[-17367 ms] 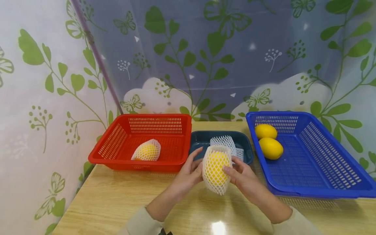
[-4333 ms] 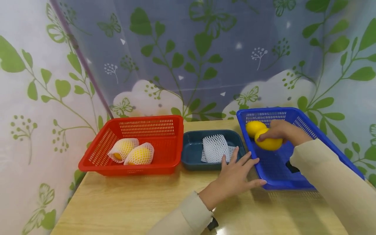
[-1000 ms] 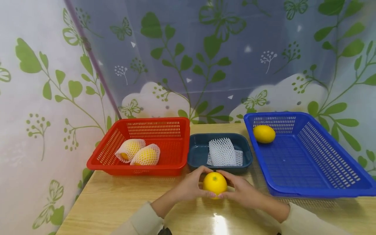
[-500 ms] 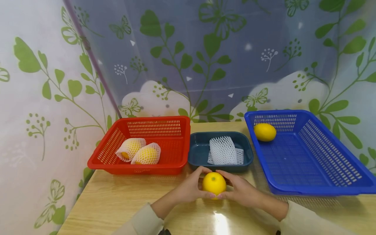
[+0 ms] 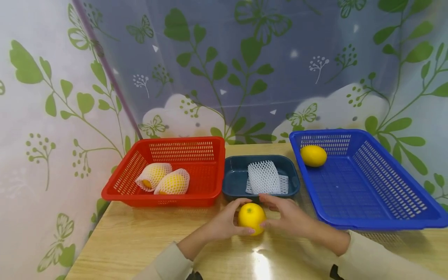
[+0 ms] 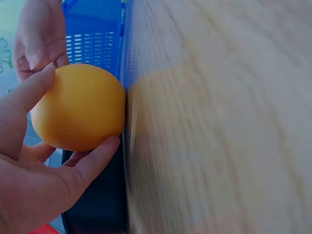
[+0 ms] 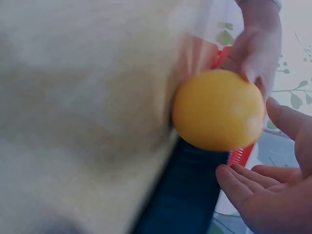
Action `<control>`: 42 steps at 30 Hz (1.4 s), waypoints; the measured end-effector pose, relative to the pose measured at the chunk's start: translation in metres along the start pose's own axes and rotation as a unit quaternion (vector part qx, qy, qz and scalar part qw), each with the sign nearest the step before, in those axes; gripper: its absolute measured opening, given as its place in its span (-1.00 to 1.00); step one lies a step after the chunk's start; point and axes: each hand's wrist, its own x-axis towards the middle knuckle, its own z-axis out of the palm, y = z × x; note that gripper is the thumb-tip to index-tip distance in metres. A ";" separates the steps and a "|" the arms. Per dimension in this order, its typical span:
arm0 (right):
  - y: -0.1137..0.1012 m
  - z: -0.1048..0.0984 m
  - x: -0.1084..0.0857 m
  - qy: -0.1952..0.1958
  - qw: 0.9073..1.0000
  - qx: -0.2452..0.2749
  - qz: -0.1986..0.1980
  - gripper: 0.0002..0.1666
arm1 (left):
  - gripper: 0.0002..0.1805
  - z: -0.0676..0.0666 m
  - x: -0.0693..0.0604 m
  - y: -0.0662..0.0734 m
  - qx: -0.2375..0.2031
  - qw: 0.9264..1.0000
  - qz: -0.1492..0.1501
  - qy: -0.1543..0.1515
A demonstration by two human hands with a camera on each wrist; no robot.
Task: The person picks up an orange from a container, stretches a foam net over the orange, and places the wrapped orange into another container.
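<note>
A yellow lemon (image 5: 252, 218) rests on the wooden table in front of the dark teal tray (image 5: 235, 177), its stem mark facing up. My left hand (image 5: 222, 222) holds it from the left side, thumb in front and fingers behind; the left wrist view shows these fingers (image 6: 100, 158) against the skin. On the other side my right hand (image 5: 292, 218) is spread beside the lemon. A gap shows between that hand's fingers (image 7: 236, 187) and the fruit in the right wrist view. White foam net sleeves (image 5: 264, 179) lie in the tray.
At the left stands a red basket (image 5: 206, 177) holding two yellow fruits in foam nets (image 5: 175, 183). The blue basket (image 5: 350, 190) at the right holds one bare lemon (image 5: 313, 156). A patterned curtain (image 5: 210, 58) hangs behind the table.
Over 17 seconds, a second netted fruit appeared in the red basket and one lemon left the blue basket. In the last half second my right hand drew slightly off the lemon.
</note>
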 end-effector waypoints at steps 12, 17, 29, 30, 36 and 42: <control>-0.011 -0.033 0.035 0.067 0.991 -0.066 0.093 -0.29 | -0.20 0.000 0.000 -0.001 0.010 1.000 0.003 -0.012; -0.010 -0.046 0.051 0.062 0.977 -0.134 0.153 -0.32 | -0.21 0.001 0.000 -0.001 -0.001 1.000 0.000 -0.017; 0.003 -0.059 0.081 0.010 0.949 -0.165 0.268 -0.25 | -0.21 -0.001 0.000 0.001 -0.013 1.000 -0.003 -0.025; 0.006 -0.058 0.082 0.004 0.947 -0.167 0.275 -0.25 | -0.21 -0.001 0.000 0.001 -0.012 1.000 -0.002 -0.025; 0.021 -0.048 0.087 -0.018 0.938 -0.181 0.295 -0.28 | -0.20 -0.002 -0.001 0.000 0.003 1.000 0.003 -0.025; 0.026 -0.043 0.087 -0.010 0.940 -0.179 0.292 -0.37 | -0.21 -0.003 -0.001 0.001 0.000 1.000 0.003 -0.024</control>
